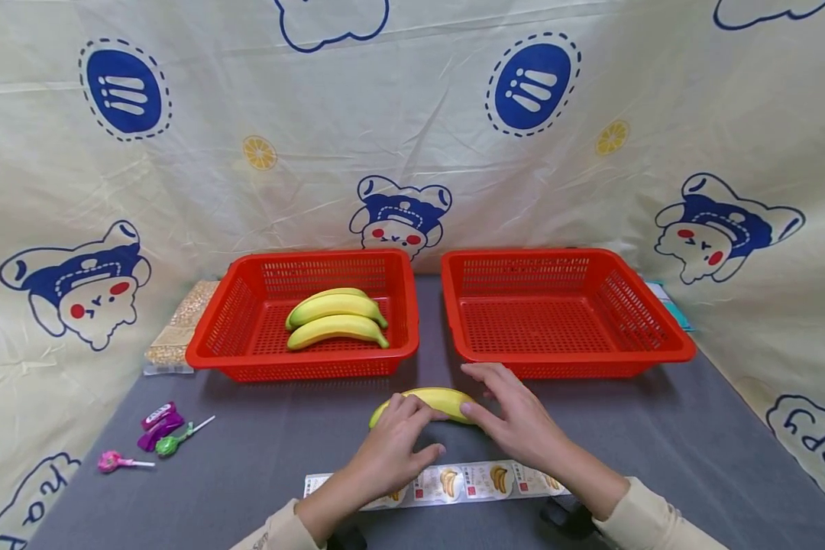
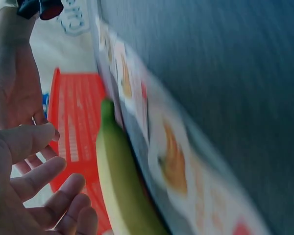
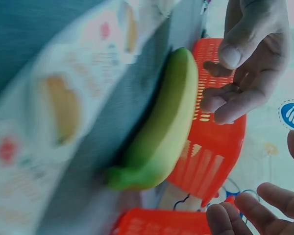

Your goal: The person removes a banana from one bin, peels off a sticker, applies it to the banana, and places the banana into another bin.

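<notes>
A single yellow banana (image 1: 440, 397) with a greenish end lies on the grey cloth in front of the two baskets. Over its left part hovers my left hand (image 1: 397, 451), fingers loosely bent and holding nothing. My right hand (image 1: 516, 420) is at the banana's right end, thumb and fingers spread apart. Both wrist views show a gap between the banana (image 2: 120, 181) and the hands' fingers. Just nearer to me, partly hidden by the left forearm, a strip of stickers (image 1: 477, 483) printed with bananas lies flat.
In the left red basket (image 1: 302, 367) are several bananas (image 1: 337, 328); the right red basket (image 1: 571, 357) holds nothing visible. Wrapped candies (image 1: 160, 426) and lollipops (image 1: 113, 461) lie at the left. A bag of grains (image 1: 182, 325) stands beside the left basket.
</notes>
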A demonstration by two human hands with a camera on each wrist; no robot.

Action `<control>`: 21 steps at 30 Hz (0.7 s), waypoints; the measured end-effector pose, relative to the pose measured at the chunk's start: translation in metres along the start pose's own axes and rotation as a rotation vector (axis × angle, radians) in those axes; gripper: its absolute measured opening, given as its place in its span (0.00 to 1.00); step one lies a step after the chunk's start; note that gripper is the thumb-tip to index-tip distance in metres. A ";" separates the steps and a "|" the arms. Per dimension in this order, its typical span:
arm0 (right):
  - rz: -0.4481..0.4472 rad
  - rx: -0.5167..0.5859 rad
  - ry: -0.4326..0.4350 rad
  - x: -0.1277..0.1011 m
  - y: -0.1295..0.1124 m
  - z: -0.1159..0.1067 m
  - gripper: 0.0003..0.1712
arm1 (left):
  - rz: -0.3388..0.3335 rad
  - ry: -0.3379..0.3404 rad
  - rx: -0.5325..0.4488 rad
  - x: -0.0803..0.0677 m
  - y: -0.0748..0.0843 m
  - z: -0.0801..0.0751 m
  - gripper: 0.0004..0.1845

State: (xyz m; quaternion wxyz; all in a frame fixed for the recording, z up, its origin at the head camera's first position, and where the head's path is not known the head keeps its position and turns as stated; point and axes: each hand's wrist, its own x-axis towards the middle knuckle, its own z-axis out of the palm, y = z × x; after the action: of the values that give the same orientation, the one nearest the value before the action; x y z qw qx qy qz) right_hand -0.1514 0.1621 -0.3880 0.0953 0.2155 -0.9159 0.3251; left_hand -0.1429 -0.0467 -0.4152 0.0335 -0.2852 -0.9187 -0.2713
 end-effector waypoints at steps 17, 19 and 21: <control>-0.175 -0.292 0.067 -0.069 0.056 -0.015 0.22 | 0.141 -0.143 0.040 0.013 0.035 0.041 0.18; -0.173 -0.321 0.049 -0.074 0.064 -0.016 0.22 | 0.162 -0.132 0.057 0.014 0.037 0.044 0.18; -0.159 -0.346 0.029 -0.078 0.070 -0.017 0.22 | 0.171 -0.128 0.065 0.016 0.039 0.047 0.18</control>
State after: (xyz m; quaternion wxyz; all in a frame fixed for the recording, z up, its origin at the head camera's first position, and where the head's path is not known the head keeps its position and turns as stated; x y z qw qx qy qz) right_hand -0.1138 0.2479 -0.4382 0.1696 0.2628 -0.9367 0.1574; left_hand -0.1306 0.0120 -0.4330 0.0069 -0.3781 -0.8995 -0.2188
